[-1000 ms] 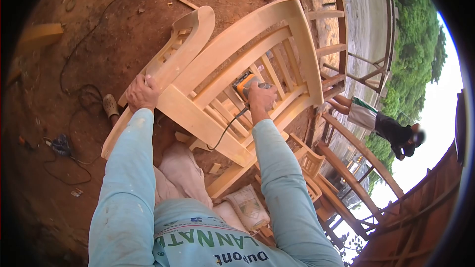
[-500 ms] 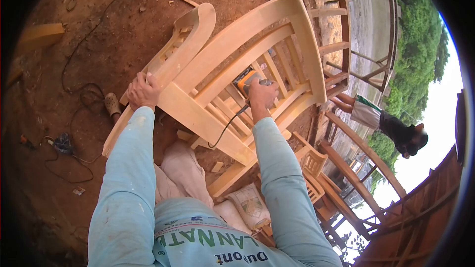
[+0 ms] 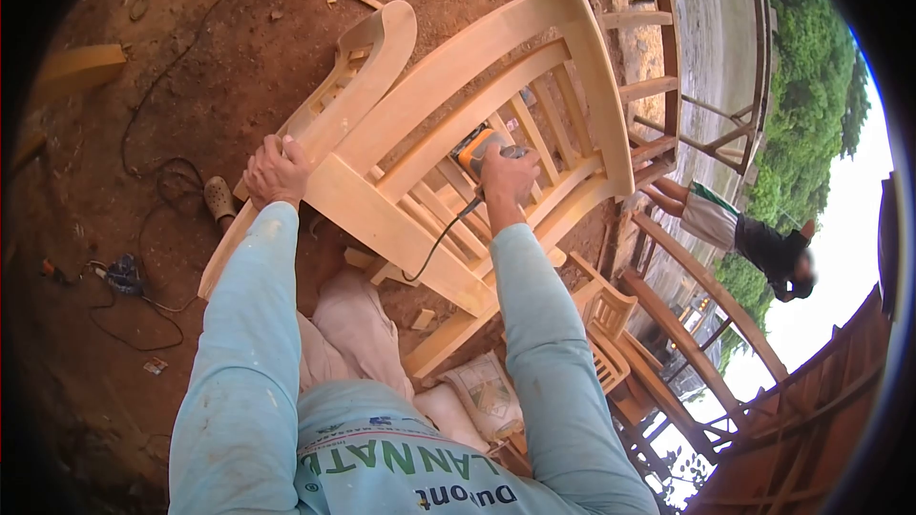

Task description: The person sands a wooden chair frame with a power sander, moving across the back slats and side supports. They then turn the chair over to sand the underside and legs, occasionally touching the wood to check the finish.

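A pale, unfinished wooden chair (image 3: 382, 224) with a curved slatted back lies tilted in front of me. My left hand (image 3: 277, 172) is closed over the edge of its armrest (image 3: 358, 100), near the joint with the frame. In my right hand (image 3: 509, 176) is an orange and black electric sander (image 3: 479, 148), its pad against the rail and slats of the back. The fingers wrap over the top of the tool, and its underside is hidden. A dark power cord (image 3: 441, 240) runs from the sander across the chair frame.
Cables (image 3: 167, 167) and a blue power tool (image 3: 122, 275) lie on the dirt floor at left, near a clog-shod foot (image 3: 219, 198). A printed sack (image 3: 484, 394) rests by my legs. At right, a person (image 3: 754, 238) stands beyond wooden railings (image 3: 706, 272) and another chair (image 3: 606, 315).
The sander and my right hand have shifted very slightly along the chair back. My left hand keeps its place. The person at right has moved their head and arms.
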Motion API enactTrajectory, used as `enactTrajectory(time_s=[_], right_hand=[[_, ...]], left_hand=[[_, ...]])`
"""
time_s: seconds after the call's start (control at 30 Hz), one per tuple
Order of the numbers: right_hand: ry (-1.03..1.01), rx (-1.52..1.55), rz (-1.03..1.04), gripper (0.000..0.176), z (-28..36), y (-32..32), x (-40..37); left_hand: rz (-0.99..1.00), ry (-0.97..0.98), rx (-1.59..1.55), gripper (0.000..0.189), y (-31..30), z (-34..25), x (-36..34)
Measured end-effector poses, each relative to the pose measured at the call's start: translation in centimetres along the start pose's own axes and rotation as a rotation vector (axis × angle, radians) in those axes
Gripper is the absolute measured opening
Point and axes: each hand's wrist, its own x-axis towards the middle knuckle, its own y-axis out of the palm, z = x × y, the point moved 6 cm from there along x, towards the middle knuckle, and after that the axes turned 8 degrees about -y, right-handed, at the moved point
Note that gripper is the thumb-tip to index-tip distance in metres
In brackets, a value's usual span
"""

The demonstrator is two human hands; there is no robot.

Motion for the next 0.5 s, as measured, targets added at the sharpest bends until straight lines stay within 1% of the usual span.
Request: enactTrajectory(time_s=[0.1, 0.2, 0.3, 0.5], right_hand=[[-0.014, 0.002, -0.001, 0.072, -0.4, 0.4, -0.5], [-0.02, -0.001, -0.05, 0.072, -0.1, 0.3, 0.1], [0.003, -0.037, -0.045, 0.072, 0.1, 0.1, 0.9], [-0.01, -0.02, -0.018, 0.072, -0.2, 0.4, -0.5]], left_hand=[[0.02, -0.011, 0.009, 0.037, 0.0, 0.0, 0.0], [0.029, -0.009, 0.011, 0.037, 0.0, 0.0, 0.1], [0.044, -0.012, 0.019, 0.038, 0.0, 0.1, 0.1], [0.058, -0.022, 0.02, 0.039, 0.1, 0.1, 0.1]])
